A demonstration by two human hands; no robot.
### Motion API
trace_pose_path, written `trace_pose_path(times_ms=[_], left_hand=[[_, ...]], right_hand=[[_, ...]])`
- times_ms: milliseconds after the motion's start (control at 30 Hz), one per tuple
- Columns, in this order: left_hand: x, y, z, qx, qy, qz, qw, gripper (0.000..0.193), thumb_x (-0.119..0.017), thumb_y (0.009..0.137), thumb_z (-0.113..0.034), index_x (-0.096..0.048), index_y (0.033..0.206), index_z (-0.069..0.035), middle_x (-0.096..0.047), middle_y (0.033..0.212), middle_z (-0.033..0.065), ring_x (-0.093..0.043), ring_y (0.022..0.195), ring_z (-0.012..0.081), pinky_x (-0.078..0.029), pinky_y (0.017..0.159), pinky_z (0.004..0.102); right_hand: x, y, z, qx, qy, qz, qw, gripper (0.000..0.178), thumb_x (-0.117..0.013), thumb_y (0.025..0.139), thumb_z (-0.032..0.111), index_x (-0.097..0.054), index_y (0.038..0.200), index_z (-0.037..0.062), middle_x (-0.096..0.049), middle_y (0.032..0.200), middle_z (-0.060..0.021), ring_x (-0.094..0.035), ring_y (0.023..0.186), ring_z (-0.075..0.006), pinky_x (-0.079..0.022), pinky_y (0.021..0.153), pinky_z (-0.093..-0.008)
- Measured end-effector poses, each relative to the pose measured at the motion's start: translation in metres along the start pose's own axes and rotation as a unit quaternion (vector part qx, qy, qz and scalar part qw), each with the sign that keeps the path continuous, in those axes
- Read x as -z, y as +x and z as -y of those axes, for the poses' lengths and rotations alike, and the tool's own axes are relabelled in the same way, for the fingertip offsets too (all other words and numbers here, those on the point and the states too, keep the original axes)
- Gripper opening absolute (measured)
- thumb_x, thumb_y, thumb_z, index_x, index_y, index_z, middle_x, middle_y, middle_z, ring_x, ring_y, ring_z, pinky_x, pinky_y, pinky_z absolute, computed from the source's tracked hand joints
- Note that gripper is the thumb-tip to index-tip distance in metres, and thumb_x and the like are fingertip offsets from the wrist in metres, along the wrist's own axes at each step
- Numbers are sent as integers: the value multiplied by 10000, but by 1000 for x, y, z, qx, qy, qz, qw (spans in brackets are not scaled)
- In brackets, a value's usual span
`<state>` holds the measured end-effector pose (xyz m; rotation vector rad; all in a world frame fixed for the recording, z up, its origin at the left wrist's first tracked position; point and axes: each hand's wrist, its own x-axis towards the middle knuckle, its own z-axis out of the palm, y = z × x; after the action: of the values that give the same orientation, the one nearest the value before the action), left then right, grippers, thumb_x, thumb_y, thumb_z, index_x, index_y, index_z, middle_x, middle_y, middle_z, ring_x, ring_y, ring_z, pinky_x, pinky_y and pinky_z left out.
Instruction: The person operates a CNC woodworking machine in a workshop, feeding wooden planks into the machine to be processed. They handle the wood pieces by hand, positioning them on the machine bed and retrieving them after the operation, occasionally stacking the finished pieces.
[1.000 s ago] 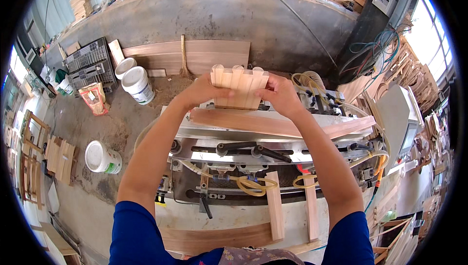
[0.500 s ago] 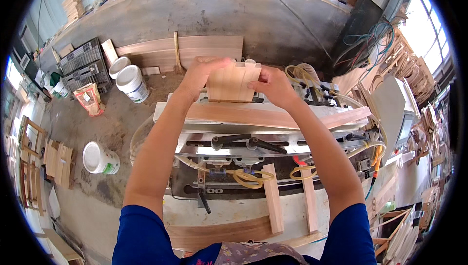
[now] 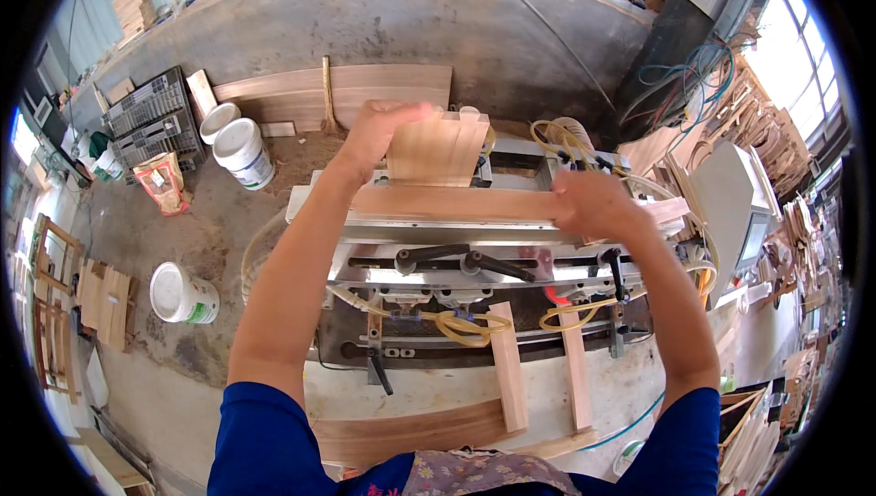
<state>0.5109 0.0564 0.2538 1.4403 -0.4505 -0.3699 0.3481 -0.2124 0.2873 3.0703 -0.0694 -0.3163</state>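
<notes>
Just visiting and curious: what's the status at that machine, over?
Left hand holding wood blocks on edge. Right hand resting on long board across machine. Nothing in the way.

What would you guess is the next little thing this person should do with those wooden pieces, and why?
Probably lower the stack of wooden pieces flat onto the machine bed. The left hand holds the stack upright at the far side of the machine, while the right hand rests on the long wooden strip in front, so the stack looks not yet seated.
</notes>
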Motion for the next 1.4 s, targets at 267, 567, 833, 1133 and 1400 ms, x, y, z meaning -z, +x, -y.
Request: trace_pose_path(times_ms=[267,567,833,1133,1400], left_hand=[[-2,-4,-5,20,-4,-14,1000,381,-706,726,-356,-685,884,-10,-666,837,76,-618,775,150,-466,733,272],[-2,-4,-4,14,-6,-35,999,402,-710,718,-359,-686,900,-2,-669,851,88,-623,776,151,-472,732,275],[-3,-9,-10,32,12,-8,999,413,-665,770,-357,-657,976,1,-667,918,75,-608,864,153,-436,824,280],[5,-4,-4,15,32,-1,999,429,-664,752,-387,-666,922,7,-653,863,71,-584,818,147,-419,763,269],[-2,-6,-6,2,12,-20,1000,390,-691,735,-357,-670,834,19,-646,792,70,-584,705,139,-450,653,270]], right_hand=[[110,-37,-58,-14,46,-51,998,428,-808,558,348,-638,820,56,-646,800,-105,-620,695,-247,-475,608,-360],[134,-29,-45,72,460,-283,838,421,-735,771,270,-586,1053,-4,-611,915,-50,-607,812,-85,-548,716,-206],[148,-1,-15,146,318,-274,896,374,-705,794,258,-594,1036,-5,-628,895,-51,-608,820,-101,-545,700,-249],[69,65,32,144,465,-68,871,270,-725,770,206,-600,901,6,-625,823,-42,-582,728,-98,-515,659,-250],[14,81,35,111,504,-66,854,330,-768,713,200,-643,944,1,-651,841,-39,-571,765,-97,-459,714,-245]])
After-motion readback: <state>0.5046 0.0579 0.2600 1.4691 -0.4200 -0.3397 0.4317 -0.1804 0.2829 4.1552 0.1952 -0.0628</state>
